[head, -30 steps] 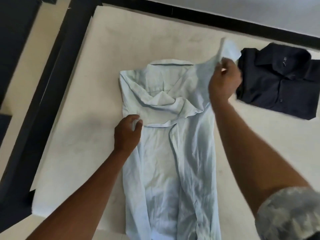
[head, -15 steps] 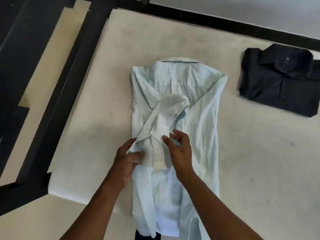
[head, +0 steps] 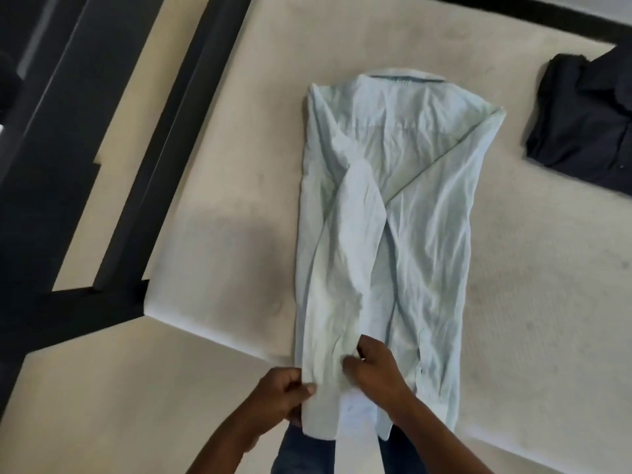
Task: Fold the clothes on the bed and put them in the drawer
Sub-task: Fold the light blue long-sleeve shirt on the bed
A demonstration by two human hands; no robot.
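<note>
Stretching away beyond both hands, the cream fabric mattress (head: 530, 302) bears the crumpled pale-blue long-sleeved cotton shirt (head: 410, 200), collar farthest from them, sides and sleeves turned inward. A folded black collared shirt (head: 581, 124) lies well off beyond the right hand. The left hand (head: 284, 395) pinches the hem's left edge; the right hand (head: 376, 371) grips the sleeve end just beside it. Narrowing looks done; next, probably, lifting the hem evenly toward the collar.

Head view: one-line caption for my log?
The left hand and right hand grip the near end of a blue shirt, sleeves folded in, on the bed; a folded dark shirt lies far right.
</note>
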